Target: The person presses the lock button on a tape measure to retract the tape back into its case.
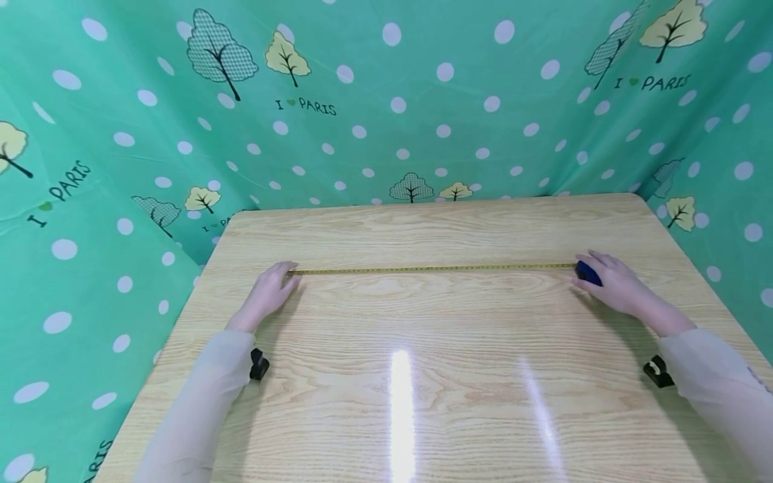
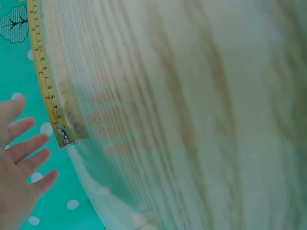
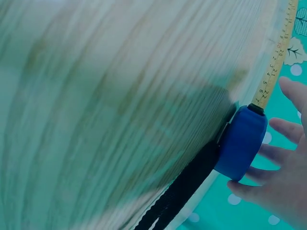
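Observation:
A yellow tape measure blade (image 1: 431, 269) stretches straight across the wooden table, its printed numbers readable in both wrist views. Near its metal end hook (image 2: 63, 136), my left hand (image 1: 272, 288) spreads its fingers, apart from the hook in the left wrist view. The blade runs into the blue tape measure case (image 3: 243, 139) at the right, which has a dark strap (image 3: 184, 184). My right hand (image 1: 616, 285) is beside the case with fingers (image 3: 283, 128) spread and fairly straight. One lower finger seems to touch the case; firm contact is unclear.
The light wooden table (image 1: 471, 322) reflects glare near its front. Behind and at the sides hangs a green dotted curtain (image 1: 417, 67) with tree prints. Black devices (image 1: 258, 365) are worn under both wrists.

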Action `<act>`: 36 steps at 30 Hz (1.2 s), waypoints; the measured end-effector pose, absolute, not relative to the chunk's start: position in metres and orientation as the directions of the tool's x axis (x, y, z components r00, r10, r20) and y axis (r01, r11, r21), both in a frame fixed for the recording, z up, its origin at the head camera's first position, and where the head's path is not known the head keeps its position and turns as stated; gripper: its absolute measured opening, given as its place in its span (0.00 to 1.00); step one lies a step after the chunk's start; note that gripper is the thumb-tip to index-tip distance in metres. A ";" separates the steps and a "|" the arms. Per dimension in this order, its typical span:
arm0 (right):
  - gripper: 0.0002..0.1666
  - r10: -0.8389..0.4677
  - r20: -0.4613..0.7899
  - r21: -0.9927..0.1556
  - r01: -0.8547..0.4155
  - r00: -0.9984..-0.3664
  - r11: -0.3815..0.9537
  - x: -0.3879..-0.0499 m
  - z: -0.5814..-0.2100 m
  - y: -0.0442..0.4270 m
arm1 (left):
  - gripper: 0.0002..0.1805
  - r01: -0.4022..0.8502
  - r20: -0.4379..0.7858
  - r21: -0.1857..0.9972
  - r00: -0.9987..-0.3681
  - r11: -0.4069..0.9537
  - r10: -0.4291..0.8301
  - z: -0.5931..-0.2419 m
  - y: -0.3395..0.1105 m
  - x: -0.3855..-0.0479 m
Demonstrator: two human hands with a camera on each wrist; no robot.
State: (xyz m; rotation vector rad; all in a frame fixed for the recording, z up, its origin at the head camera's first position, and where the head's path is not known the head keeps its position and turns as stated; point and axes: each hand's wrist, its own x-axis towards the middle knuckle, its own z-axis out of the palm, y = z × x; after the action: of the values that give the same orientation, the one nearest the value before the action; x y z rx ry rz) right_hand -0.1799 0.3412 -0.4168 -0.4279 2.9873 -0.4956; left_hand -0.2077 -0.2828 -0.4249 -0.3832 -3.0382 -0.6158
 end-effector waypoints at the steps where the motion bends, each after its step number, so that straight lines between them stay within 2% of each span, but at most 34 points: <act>1: 0.37 -0.286 -0.041 -0.335 -0.256 -0.957 0.907 -0.180 -0.417 0.342 | 0.22 0.242 0.062 0.383 -0.970 0.892 0.236 -0.425 -0.283 -0.209; 7: 0.38 -0.279 -0.071 -0.368 -0.234 -0.958 0.900 -0.181 -0.416 0.343 | 0.23 0.228 0.027 0.409 -0.971 0.884 0.238 -0.424 -0.282 -0.213; 15: 0.38 -0.279 -0.068 -0.346 -0.240 -0.958 0.907 -0.182 -0.417 0.346 | 0.21 0.198 -0.020 0.428 -0.973 0.882 0.229 -0.426 -0.282 -0.218; 36: 0.33 -0.360 -0.031 -0.321 -0.332 -0.932 0.887 -0.186 -0.419 0.351 | 0.08 0.260 0.044 0.392 -0.963 0.882 0.264 -0.434 -0.285 -0.226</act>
State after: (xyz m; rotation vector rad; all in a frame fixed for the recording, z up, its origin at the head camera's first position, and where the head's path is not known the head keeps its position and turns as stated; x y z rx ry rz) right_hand -0.1865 0.3507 -0.4187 -0.5447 2.9642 -0.4802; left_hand -0.2255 -0.2847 -0.4336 -0.4260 -3.0580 -0.6345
